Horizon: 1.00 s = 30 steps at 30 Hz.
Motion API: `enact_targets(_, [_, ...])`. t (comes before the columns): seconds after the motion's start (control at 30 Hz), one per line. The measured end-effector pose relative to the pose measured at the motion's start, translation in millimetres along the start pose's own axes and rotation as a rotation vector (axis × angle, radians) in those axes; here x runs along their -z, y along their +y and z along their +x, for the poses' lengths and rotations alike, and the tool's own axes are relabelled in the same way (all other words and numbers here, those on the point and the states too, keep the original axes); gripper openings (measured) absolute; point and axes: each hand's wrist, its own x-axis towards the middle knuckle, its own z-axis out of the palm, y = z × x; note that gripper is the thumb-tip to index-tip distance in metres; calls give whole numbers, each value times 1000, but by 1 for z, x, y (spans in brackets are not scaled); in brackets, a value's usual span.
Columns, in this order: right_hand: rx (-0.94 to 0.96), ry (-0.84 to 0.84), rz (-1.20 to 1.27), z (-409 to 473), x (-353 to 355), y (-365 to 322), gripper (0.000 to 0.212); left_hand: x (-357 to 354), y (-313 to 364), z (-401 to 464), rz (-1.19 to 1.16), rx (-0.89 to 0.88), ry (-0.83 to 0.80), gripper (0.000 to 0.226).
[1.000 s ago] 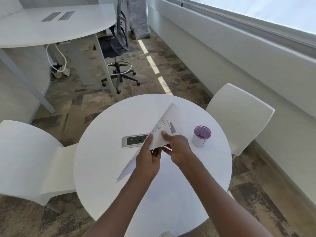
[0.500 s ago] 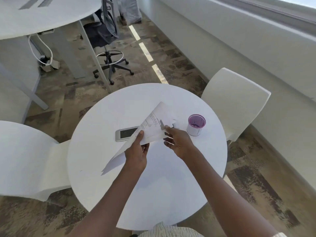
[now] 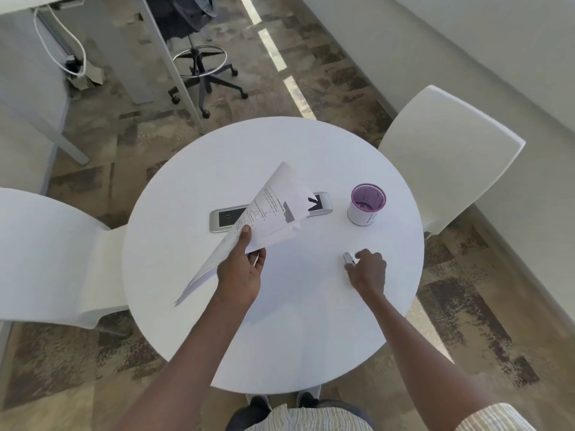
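Observation:
My left hand (image 3: 241, 269) holds a sheaf of printed white paper sheets (image 3: 267, 216) above the round white table (image 3: 270, 321), thumb on top, the sheets slanting from lower left to upper right. A black mark shows at the sheets' right corner. My right hand (image 3: 368, 269) is down at the tabletop to the right, its fingers curled round a small silvery clip-like object (image 3: 348, 259) that touches the table. The two hands are well apart.
A white cup with a purple inside (image 3: 365, 206) stands on the table's right. A silver power outlet panel (image 3: 270, 212) is set in the table's middle, partly behind the sheets. White chairs stand left (image 3: 46, 253) and right (image 3: 448, 157). A desk and black swivel stool (image 3: 199, 54) lie beyond.
My right hand left the papers and moved right and down to the tabletop with the small silvery object. My left hand now holds the sheets alone. The camera tilted further down.

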Motion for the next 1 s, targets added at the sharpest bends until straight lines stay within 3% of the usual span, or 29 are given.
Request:
enact_targets(0.17, [28,-39,-240,-4,-19,9,42,4,-1,1,14,9,-11,28])
enact_targets(0.37, [76,-9,-229,-2,-28,11,23,7,2,3,51,-18,16,28])
enact_targets(0.5, [86,-42,-84,1,-21,6,16,7,3,5,81,-52,31,37])
enact_targets(0.67, [51,-83,372,-24,3,-28,9,8,7,7,95,-125,31,42])
enact_targets(1.0, [401,-120,667,-104,54,-108,20,2,9,-9,79,-184,-31,41])
